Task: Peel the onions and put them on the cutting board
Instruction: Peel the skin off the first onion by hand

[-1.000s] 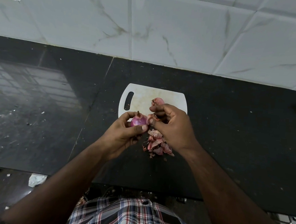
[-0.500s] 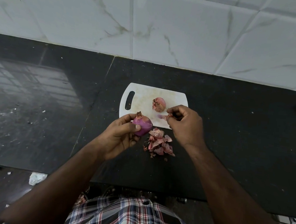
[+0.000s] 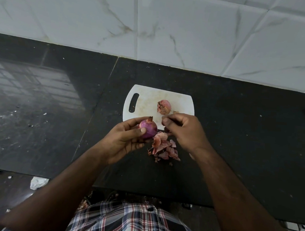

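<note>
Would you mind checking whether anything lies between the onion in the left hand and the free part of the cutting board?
Nothing visible does. The left hand holds the onion at the cutting board's near edge, whose left half is bare. The other onion sits right of centre, and the right hand covers the near right corner.

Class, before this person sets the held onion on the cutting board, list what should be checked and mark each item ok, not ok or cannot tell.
1. Left hand grips the purple onion firmly: ok.
2. Purple onion fully peeled: not ok, a dry scrap remains at its tip.
3. Free space on the cutting board beside the other onion: ok.
4. Right hand empty: cannot tell, fingers curled.
5. Peel pile off the board: ok, it lies on the dark counter.
</note>
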{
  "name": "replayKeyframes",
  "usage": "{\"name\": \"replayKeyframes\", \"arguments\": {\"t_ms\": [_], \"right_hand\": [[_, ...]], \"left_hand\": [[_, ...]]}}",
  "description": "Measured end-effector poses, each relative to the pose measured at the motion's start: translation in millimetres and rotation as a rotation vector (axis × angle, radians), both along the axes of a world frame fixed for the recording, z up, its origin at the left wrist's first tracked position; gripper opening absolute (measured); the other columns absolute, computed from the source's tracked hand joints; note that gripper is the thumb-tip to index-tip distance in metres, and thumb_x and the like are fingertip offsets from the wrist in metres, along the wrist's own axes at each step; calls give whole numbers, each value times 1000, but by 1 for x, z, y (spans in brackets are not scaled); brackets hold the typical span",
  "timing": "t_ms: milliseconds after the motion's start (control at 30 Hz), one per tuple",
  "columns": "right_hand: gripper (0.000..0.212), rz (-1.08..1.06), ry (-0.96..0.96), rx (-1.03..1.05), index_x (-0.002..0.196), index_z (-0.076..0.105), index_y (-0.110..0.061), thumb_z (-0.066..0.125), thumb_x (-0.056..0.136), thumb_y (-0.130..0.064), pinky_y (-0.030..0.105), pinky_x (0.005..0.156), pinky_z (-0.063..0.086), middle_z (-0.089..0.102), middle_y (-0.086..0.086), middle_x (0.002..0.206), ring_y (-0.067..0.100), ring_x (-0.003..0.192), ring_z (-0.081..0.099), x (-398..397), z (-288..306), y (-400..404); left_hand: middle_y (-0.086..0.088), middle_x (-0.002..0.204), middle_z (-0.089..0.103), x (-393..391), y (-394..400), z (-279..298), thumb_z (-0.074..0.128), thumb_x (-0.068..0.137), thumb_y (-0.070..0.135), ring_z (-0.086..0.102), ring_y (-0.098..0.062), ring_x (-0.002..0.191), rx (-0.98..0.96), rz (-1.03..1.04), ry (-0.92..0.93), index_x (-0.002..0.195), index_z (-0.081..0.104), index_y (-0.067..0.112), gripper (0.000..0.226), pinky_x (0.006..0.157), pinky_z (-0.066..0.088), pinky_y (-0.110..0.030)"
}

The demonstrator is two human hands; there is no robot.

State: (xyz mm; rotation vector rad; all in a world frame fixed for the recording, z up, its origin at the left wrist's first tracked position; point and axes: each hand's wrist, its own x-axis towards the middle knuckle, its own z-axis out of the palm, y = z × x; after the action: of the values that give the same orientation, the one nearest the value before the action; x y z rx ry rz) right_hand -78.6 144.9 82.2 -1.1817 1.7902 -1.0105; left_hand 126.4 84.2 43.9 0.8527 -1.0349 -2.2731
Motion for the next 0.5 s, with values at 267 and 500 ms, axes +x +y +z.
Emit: {"name": "replayKeyframes", "arguments": {"t_ms": [267,500], "right_hand": [[28,71,-245,-56,88,77,-31,82,65,-46,37,81,62,78,-9,89,11,88,74,15,3,-2],[14,1,-333,-42,97,77,-9,65,93,-1,31,69,62,76,2,94,18,87,75,12,-2,-5]], "left_hand": [[-13,98,75,-3,-1,5,97,58,33,74,-22,82,-69,-13,32,130,55,7,87,66,59,-25],[-15,99,74,-3,-1,7,98,56,33,73,-22,78,-57,1,61,130,57,7,88,67,60,-26]]}}
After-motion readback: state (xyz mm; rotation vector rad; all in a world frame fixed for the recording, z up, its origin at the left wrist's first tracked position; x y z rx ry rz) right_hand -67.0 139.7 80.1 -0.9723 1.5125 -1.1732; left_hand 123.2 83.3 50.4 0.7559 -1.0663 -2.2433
